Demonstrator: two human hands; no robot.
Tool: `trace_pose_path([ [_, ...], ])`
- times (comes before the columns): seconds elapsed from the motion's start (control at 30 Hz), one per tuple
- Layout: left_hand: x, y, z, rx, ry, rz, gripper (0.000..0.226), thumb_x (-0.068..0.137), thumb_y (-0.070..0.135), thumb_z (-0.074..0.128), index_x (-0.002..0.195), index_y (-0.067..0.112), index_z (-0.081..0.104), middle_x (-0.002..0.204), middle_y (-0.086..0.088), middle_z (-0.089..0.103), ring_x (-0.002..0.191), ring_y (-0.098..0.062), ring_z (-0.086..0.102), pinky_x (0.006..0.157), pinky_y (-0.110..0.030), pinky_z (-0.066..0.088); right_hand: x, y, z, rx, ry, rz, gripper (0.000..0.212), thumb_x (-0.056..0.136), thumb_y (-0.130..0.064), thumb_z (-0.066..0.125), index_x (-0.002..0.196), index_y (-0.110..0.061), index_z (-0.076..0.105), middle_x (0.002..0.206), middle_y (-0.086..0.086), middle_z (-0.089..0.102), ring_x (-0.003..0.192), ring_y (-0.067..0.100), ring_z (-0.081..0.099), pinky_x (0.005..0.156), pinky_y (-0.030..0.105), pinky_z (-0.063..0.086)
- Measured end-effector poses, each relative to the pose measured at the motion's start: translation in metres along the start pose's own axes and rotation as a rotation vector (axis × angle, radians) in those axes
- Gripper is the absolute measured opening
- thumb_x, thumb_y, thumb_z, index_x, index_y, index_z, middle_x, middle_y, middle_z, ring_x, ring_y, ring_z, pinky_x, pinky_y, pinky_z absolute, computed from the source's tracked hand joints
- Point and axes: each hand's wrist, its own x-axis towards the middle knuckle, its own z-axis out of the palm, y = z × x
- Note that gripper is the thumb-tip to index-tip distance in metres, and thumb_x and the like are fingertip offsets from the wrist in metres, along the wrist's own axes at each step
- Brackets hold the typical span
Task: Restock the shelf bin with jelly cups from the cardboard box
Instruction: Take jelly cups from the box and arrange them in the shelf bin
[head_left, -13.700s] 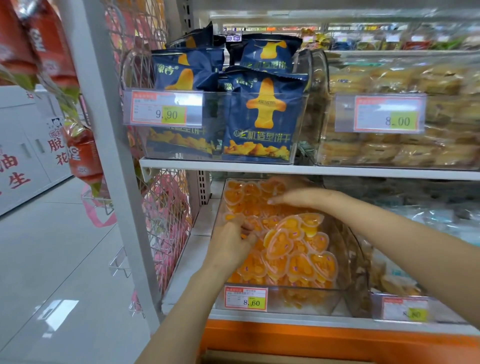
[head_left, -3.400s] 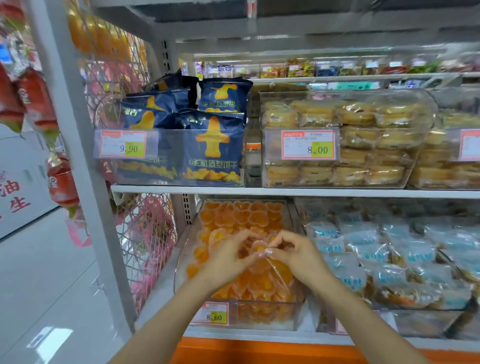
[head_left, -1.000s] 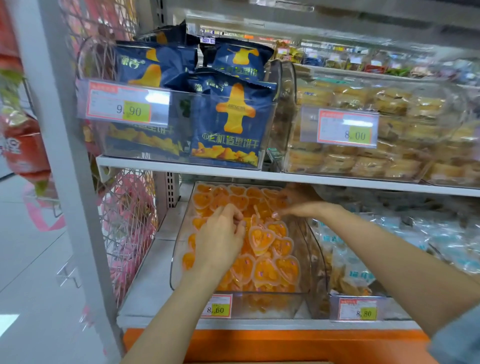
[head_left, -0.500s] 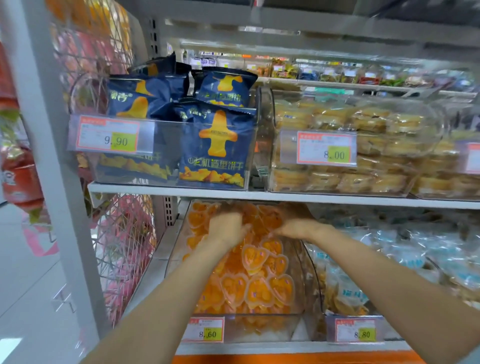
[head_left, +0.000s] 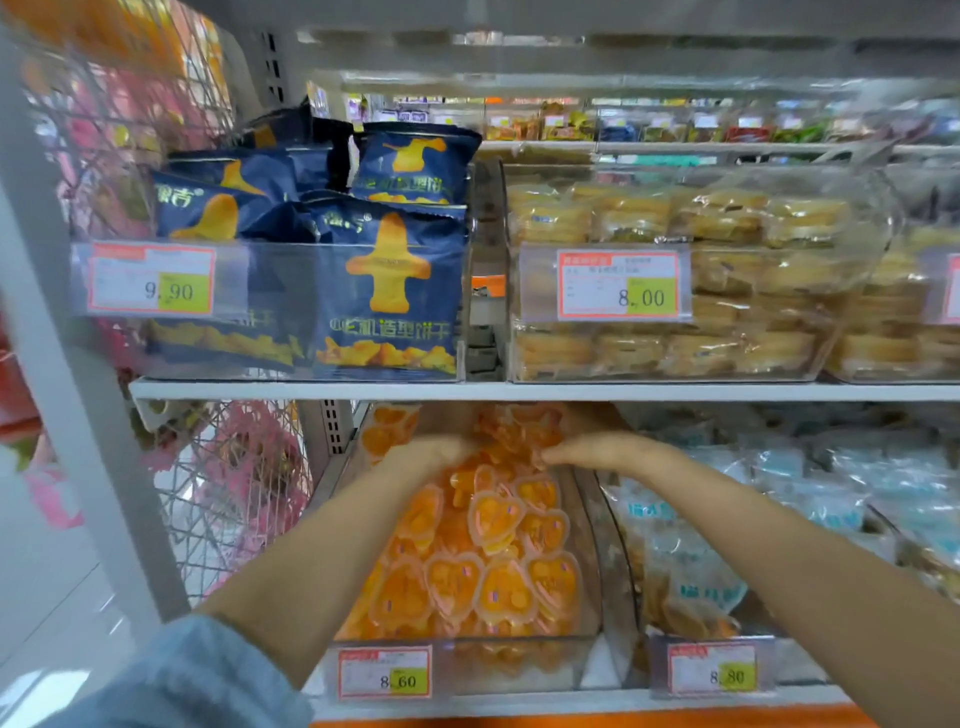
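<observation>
**Both hands at the rear of the jelly-cup bin**

Clearance: The clear shelf bin (head_left: 589, 525) sat on the lower shelf, directly under the white edge of the upper shelf (head_left: 519, 391). That edge left only a low gap above the rear of the bin. A wire mesh panel (head_left: 234, 499) stood to the bin's left. A neighbouring bin of blue-and-white packets (head_left: 701, 577) stood just beside it on the right. The front top of the bin was open, and both forearms passed in over it.

Task item: The jelly cups (head_left: 498, 577) were heart-shaped, orange, with pale pink rims. They lay heaped in the bin from front wall to rear. A price tag reading 8.60 (head_left: 384, 673) was fixed to the front.

Hands: The left hand (head_left: 431, 457) and the right hand (head_left: 608, 452) lay on the heap near the rear, close together.

Limits of view: The fingers of both hands were blurred and partly buried among the cups, so I could not tell whether either hand gripped anything. The upper shelf hid the rear of the bin.
</observation>
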Motion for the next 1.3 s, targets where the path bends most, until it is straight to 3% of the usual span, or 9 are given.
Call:
trace_pose_path([
  [0.17, 0.000, -0.011, 0.000, 0.196, 0.140, 0.073, 0.039, 0.083, 0.030, 0.066, 0.120, 0.017, 0.059, 0.124, -0.010, 0.059, 0.111, -0.027, 0.056, 0.093, -0.033, 0.046, 0.001, -0.002, 0.006, -0.011, 0.064, -0.017, 0.059, 0.079, -0.031, 0.075, 0.132, -0.021, 0.050, 0.116, -0.004, 0.055, 0.098, 0.007, 0.047, 0.073, 0.014, 0.036],
  [0.4, 0.007, -0.015, 0.002, 0.214, 0.115, 0.044, 0.037, 0.073, 0.038, 0.073, 0.107, 0.026, 0.066, 0.111, 0.003, 0.063, 0.103, -0.019, 0.058, 0.088, -0.030, 0.046, 0.000, -0.004, 0.009, 0.102, 0.017, -0.011, 0.057, 0.077, -0.031, 0.077, 0.127, -0.020, 0.053, 0.120, -0.001, 0.059, 0.110, 0.014, 0.056, 0.095, 0.026, 0.044],
  [0.53, 0.008, -0.018, 0.002, 0.175, 0.102, 0.056, 0.031, 0.072, 0.039, 0.074, 0.100, 0.027, 0.068, 0.106, 0.005, 0.063, 0.099, -0.016, 0.058, 0.082, -0.026, 0.044, -0.001, -0.006, 0.006, 0.124, 0.044, -0.062, 0.057, 0.075, -0.025, 0.079, 0.124, -0.019, 0.051, 0.105, -0.010, 0.053, 0.095, 0.004, 0.053, 0.070, 0.001, 0.037],
  [0.6, 0.005, -0.015, -0.002, 0.163, 0.091, 0.072, 0.031, 0.073, 0.039, 0.074, 0.101, 0.027, 0.067, 0.107, 0.004, 0.062, 0.101, -0.017, 0.057, 0.083, -0.026, 0.043, 0.001, -0.005, 0.005, 0.107, 0.017, -0.064, 0.055, 0.075, -0.027, 0.079, 0.122, -0.021, 0.050, 0.101, -0.013, 0.053, 0.087, -0.002, 0.050, 0.065, 0.000, 0.036],
  [0.7, 0.004, -0.014, -0.006, 0.191, 0.086, 0.092, 0.030, 0.076, 0.034, 0.073, 0.104, 0.024, 0.066, 0.112, 0.001, 0.061, 0.105, -0.019, 0.055, 0.087, -0.028, 0.043, 0.007, -0.004, 0.005, 0.133, 0.015, -0.045, 0.055, 0.074, -0.030, 0.080, 0.121, -0.024, 0.051, 0.109, -0.008, 0.056, 0.100, 0.006, 0.052, 0.083, 0.015, 0.039],
  [0.83, 0.002, -0.008, -0.005, 0.254, 0.120, 0.121, 0.037, 0.079, 0.038, 0.070, 0.111, 0.022, 0.061, 0.120, -0.003, 0.055, 0.111, -0.024, 0.052, 0.094, -0.036, 0.047, 0.009, -0.006, 0.005, 0.035, 0.038, -0.062, 0.063, 0.073, -0.033, 0.080, 0.127, -0.023, 0.048, 0.111, -0.009, 0.050, 0.104, 0.009, 0.049, 0.080, 0.017, 0.039],
  [1.0, 0.001, -0.006, -0.004, 0.234, 0.109, 0.108, 0.035, 0.079, 0.038, 0.070, 0.108, 0.023, 0.059, 0.121, -0.003, 0.053, 0.110, -0.022, 0.052, 0.093, -0.036, 0.049, 0.008, -0.009, 0.009, -0.070, 0.024, -0.050, 0.059, 0.075, -0.043, 0.076, 0.128, -0.028, 0.054, 0.127, 0.000, 0.057, 0.115, 0.020, 0.054, 0.101, 0.038, 0.044],
  [1.17, -0.006, -0.014, -0.015, 0.152, 0.094, 0.091, 0.046, 0.079, 0.043, 0.069, 0.115, 0.017, 0.058, 0.123, -0.006, 0.054, 0.113, -0.025, 0.050, 0.090, -0.033, 0.045, 0.000, -0.014, 0.004, -0.038, -0.004, -0.071, 0.063, 0.080, -0.036, 0.073, 0.136, -0.026, 0.047, 0.136, 0.000, 0.050, 0.123, 0.019, 0.049, 0.104, 0.027, 0.038],
  [1.3, -0.022, -0.030, -0.029, 0.136, 0.123, 0.099, 0.036, 0.081, 0.040, 0.067, 0.108, 0.015, 0.062, 0.118, -0.008, 0.060, 0.107, -0.025, 0.055, 0.084, -0.029, 0.043, -0.007, -0.024, -0.001, -0.145, 0.054, -0.175, 0.037, 0.086, -0.028, 0.067, 0.122, -0.029, 0.058, 0.127, -0.006, 0.054, 0.116, 0.013, 0.050, 0.090, 0.019, 0.036],
])
